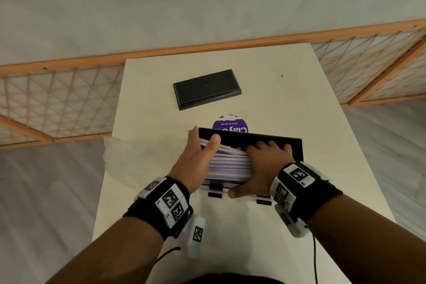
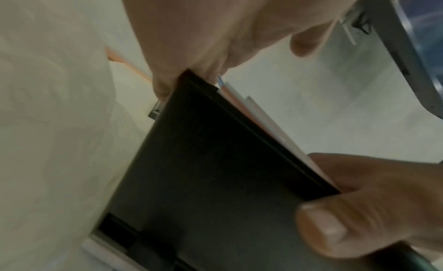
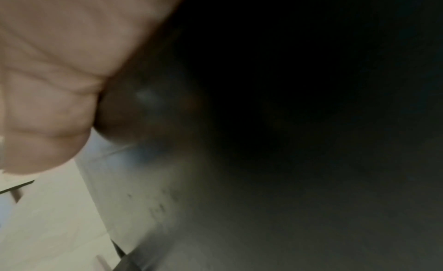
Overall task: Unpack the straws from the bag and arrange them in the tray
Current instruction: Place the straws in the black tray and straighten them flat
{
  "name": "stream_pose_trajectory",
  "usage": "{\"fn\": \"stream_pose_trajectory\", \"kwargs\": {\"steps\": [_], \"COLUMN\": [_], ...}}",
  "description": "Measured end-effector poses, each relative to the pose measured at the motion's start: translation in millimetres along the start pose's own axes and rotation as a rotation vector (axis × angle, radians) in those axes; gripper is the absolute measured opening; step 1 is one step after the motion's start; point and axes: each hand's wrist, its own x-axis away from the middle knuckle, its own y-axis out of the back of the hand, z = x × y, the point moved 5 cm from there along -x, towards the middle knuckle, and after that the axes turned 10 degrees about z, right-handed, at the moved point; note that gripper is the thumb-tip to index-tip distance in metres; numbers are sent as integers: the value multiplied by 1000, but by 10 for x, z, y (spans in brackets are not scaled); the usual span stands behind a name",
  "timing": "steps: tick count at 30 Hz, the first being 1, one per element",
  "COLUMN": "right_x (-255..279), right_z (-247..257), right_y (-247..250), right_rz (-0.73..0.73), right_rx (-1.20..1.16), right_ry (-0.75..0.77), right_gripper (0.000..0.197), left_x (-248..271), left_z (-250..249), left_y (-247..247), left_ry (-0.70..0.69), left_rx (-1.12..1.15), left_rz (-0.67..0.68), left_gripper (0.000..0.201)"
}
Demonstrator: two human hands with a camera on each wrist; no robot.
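white table (image 1: pixel 299 104), grey floor (image 1: pixel 46 191), lattice screen (image 1: pixel 57 104)

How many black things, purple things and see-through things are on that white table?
Black: 2, the tray under the hands and a flat black box farther back.
Purple: 1, a round sticker.
See-through: 1, a plastic bag.
Total: 4, leaving the straws uncounted.

Pale lilac-and-white straws (image 1: pixel 227 163) lie bunched side by side in a tilted black tray (image 1: pixel 276 143).
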Motion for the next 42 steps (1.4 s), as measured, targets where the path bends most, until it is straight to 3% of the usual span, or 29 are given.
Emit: {"fn": "stream_pose_trajectory", "kwargs": {"steps": [3,8,13,16,19,21,24,27,30,31,33,35,37,39,40,42], "right_x": [31,40,41,60,79,108,122,115,221,281,489,698,778,667,567,361], "right_z": [-15,-33,105,95,6,-76,-147,-137,-131,-120,-69,17,171,333,362,354], "right_y": [-8,-47,-50,-4,-5,-38,-136,-155,-95,-63,-20,-48,-167,-406,-552,-763], "right_rz": [-16,-46,-67,-134,-139,-128,-67,-62,-199,-295,-556,-725,-660,-384,-217,-32], "right_rx": [3,-97,-69,-22,-36,-41,-54,-94,-77,-85,-135,-190,-131,-6,52,148], "right_ry": [-22,25,106,43,18,-13,-33,43,114,156,295,420,460,402,329,202], "right_gripper": [114,116,104,107,113,118,122,116,110,102,73,34,20,22,24,32], "left_x": [-18,-53,-84,-71,19,34,-46,-86,-10,36,136,140,-16,-171,-213,-242], "left_z": [26,166,197,133,-36,-122,-71,42,43,-21,-231,-388,-422,-353,-312,-236], "left_y": [0,61,11,-3,66,63,-97,-222,-234,-208,-142,-91,-99,-152,-182,-205], "left_ry": [-22,-144,-203,-199,-352,-432,-334,-215,-132,-176,-408,-539,-463,-341,-322,-353], "left_rx": [-163,127,140,-102,-337,-451,-782,-1080,-1005,-947,-816,-660,-605,-645,-679,-707], "left_rz": [24,27,93,76,-55,-23,152,177,193,144,-69,-199,-154,-50,-19,-14], "left_gripper": [100,118,118,104,88,82,93,106,95,83,53,44,47,43,42,42]}}
